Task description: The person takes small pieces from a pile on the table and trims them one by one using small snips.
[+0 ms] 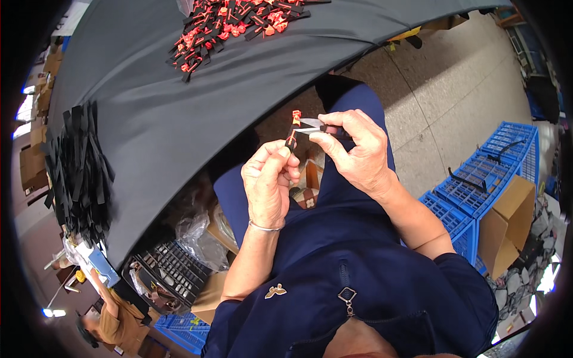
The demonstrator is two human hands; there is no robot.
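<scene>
Between finger and thumb, my left hand (270, 179) pinches a short black strap (291, 141) with an orange-red plastic piece (296, 117) at its upper end. My right hand (358, 149) is closed around small thread snips (310, 126). The two blades of the snips are apart and point left, close against the strap just below the orange-red piece. Both hands are held above my lap, off the table edge. Whether the blades touch the strap or a thread, I cannot tell.
A black-covered table (161, 119) spans the left and far side. On it lie a heap of black straps with orange-red pieces (233, 27) and a bundle of black strips (80, 173). Blue plastic crates (477, 173) and a cardboard box (507, 224) stand right. Another person (119, 319) is at lower left.
</scene>
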